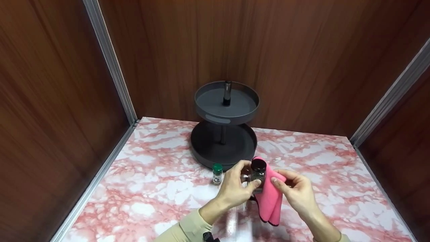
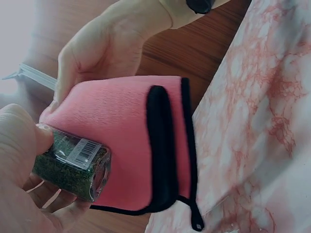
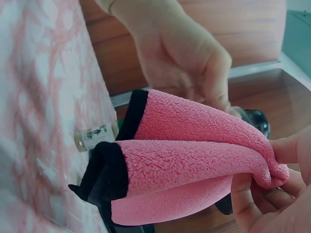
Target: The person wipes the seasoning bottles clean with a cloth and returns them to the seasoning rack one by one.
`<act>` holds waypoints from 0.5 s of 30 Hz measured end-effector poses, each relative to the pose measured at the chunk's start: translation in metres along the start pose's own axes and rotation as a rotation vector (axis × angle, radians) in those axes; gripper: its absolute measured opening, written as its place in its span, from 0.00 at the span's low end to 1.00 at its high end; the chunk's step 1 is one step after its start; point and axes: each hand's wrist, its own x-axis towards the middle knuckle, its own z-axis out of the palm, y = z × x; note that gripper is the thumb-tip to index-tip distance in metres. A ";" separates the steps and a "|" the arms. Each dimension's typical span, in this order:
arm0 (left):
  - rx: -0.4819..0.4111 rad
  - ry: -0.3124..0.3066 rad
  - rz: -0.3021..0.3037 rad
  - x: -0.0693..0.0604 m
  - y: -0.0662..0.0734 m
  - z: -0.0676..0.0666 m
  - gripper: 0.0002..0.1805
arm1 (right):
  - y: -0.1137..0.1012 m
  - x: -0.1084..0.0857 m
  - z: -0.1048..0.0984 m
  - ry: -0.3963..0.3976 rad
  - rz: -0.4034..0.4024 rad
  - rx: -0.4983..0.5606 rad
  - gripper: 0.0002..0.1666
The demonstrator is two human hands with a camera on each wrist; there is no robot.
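My left hand grips a clear spice jar with a black lid. In the left wrist view the jar shows dried green herbs inside and a barcode label. My right hand pinches a folded pink cloth with black edging by its upper part, and the cloth hangs down. The cloth lies right beside the jar; in the right wrist view the cloth hides most of the jar. A second small jar with a green lid stands on the table, left of my left hand.
A black two-tier round tray stand is at the back middle of the marbled pink-and-white table. Its upper tier has a central post. Brown wood-look panels with metal corner strips enclose the table on the left, back and right.
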 end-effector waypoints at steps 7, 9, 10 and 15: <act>-0.014 0.020 0.025 0.000 0.005 -0.002 0.24 | 0.008 -0.005 0.002 -0.020 0.021 -0.069 0.16; -0.017 0.027 0.031 0.000 0.006 -0.002 0.24 | 0.009 -0.005 0.002 -0.028 0.014 -0.084 0.15; -0.021 0.029 0.033 0.000 0.006 -0.003 0.24 | 0.010 -0.006 0.003 -0.032 0.007 -0.088 0.15; -0.044 0.037 0.055 0.001 0.008 -0.004 0.24 | 0.013 -0.007 0.002 -0.060 -0.027 -0.121 0.14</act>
